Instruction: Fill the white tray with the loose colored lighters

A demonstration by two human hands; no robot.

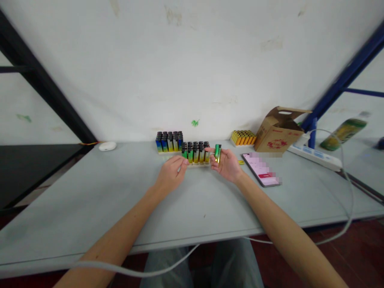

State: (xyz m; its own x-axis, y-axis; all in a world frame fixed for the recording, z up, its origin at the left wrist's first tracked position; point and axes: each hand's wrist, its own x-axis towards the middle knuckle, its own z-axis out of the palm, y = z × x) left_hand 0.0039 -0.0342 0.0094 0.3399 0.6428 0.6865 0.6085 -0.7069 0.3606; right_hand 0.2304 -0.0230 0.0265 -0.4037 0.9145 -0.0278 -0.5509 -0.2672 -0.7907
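A green-and-yellow lighter (217, 153) with a black top stands nearly upright in my right hand (230, 166), held by the fingers with the palm turned up. My left hand (171, 173) is closed, thumb against curled fingers, at the near left corner of a tray of lighters (196, 155). Whatever those fingers hold, if anything, is hidden. Green, silver and yellow lighters with black tops fill that tray in rows. Behind it to the left is a second tray of blue and yellow lighters (169, 142).
Orange-yellow lighters (243, 138) stand in a tray by the wall, beside an open cardboard box (276, 132). A phone (260, 170) lies right of my hand. Further right are a power strip (318, 157) and a bottle (343, 132). A white case (107, 146) sits left. Cables cross the table's front edge.
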